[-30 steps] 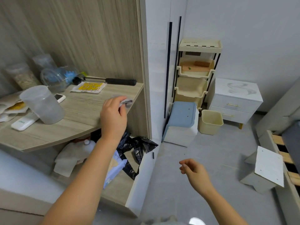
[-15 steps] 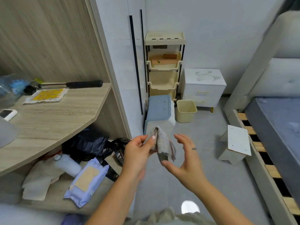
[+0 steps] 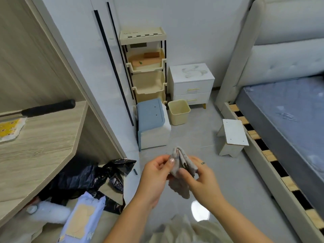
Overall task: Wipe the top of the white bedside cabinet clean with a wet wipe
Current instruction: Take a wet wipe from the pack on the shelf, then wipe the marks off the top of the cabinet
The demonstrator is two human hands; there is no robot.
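Wet wipe (image 3: 182, 163) in hand, pinched between left hand (image 3: 156, 174) and right hand (image 3: 201, 179) at mid-air, chest height. Left thumb and fingertips closed on the bunched upper edge; right fingers closed on the lower fold, rest of the wipe dangling below the grip. Looks crumpled and grey-speckled, not yet spread flat.

White bedside cabinet (image 3: 192, 83) well beyond the grip, far ahead and slightly right, against the wall next to the tiered rack (image 3: 145, 67). Grey smears visible on its top. No contact with it yet.

Between grip and cabinet: blue-lidded box (image 3: 150, 120), cream bin (image 3: 178, 111), open floor. Small stool (image 3: 233, 135) off to the right of the grip.

Status, judging by layout: wipe fetched, probably being unfolded. Remaining: walk over, wipe the whole top. Wiping itself at zero.
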